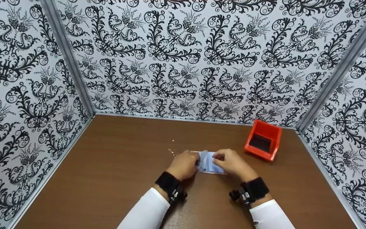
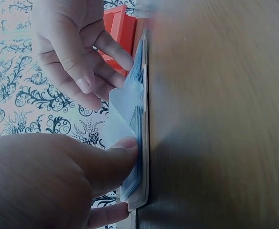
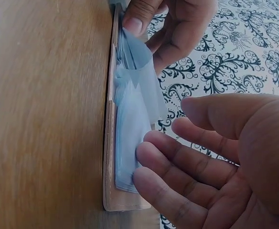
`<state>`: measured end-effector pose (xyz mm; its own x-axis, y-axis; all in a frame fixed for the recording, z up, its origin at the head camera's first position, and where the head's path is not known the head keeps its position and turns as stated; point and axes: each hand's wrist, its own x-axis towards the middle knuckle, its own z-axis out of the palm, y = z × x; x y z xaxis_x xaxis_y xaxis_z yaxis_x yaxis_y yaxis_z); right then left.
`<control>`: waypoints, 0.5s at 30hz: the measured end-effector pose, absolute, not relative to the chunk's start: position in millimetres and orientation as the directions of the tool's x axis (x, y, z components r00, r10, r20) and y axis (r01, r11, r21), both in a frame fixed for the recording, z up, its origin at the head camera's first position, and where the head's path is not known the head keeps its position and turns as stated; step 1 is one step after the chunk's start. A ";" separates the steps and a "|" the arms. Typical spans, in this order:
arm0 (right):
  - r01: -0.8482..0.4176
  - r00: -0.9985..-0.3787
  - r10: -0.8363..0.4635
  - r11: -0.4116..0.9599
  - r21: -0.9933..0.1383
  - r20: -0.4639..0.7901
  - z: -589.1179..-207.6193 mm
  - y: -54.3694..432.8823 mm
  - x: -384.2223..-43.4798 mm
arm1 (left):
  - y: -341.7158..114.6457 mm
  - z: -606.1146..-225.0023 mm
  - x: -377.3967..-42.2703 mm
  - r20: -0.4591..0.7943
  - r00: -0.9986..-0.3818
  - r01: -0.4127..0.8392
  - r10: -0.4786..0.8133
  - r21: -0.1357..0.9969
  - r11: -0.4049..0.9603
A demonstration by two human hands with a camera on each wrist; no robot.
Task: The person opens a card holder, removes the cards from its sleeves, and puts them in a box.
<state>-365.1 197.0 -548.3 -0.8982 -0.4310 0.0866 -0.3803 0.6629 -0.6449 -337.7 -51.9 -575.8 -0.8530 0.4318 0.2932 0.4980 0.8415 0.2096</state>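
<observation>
A card holder with a tan cover (image 3: 109,157) lies opened flat on the table, filled with a stack of clear bluish plastic sleeves (image 3: 132,138). One sleeve (image 2: 120,107) stands up from the middle, bent over toward the left side. My left hand (image 1: 183,164) holds the holder's left half, its thumb down on the sleeves and another finger at the cover's edge. Over the right half is my right hand (image 1: 232,162), fingers loosely bent and apart from the thumb. Its fingertips (image 3: 146,155) are right at the sleeves' edge, with nothing gripped.
A red plastic bin (image 1: 267,130) with a dark patch inside stands at the back right of the brown wooden table (image 1: 122,152). Patterned black-and-white walls (image 1: 183,63) enclose the table's back and sides. Small bright specks (image 1: 171,151) show left of the holder.
</observation>
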 end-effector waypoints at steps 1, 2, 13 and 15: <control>-0.379 -0.898 -0.431 0.662 -0.647 0.085 -548.5 197.0 -365.1 | -50.8 -565.7 -331.1 0.270 -0.864 0.484 0.425 0.213 0.849; -0.379 -0.898 -0.432 0.662 -0.647 0.085 -548.7 197.2 -365.0 | -50.4 -565.7 -331.0 0.262 -0.868 0.479 0.422 0.211 0.852; -0.452 -0.870 -0.472 0.652 -0.608 0.141 -547.8 198.3 -364.1 | -47.4 -560.1 -330.6 0.207 -0.901 0.423 0.382 0.219 0.879; -0.457 -0.868 -0.475 0.650 -0.607 0.144 -547.7 197.9 -364.1 | -47.1 -560.5 -331.6 0.206 -0.902 0.420 0.378 0.225 0.879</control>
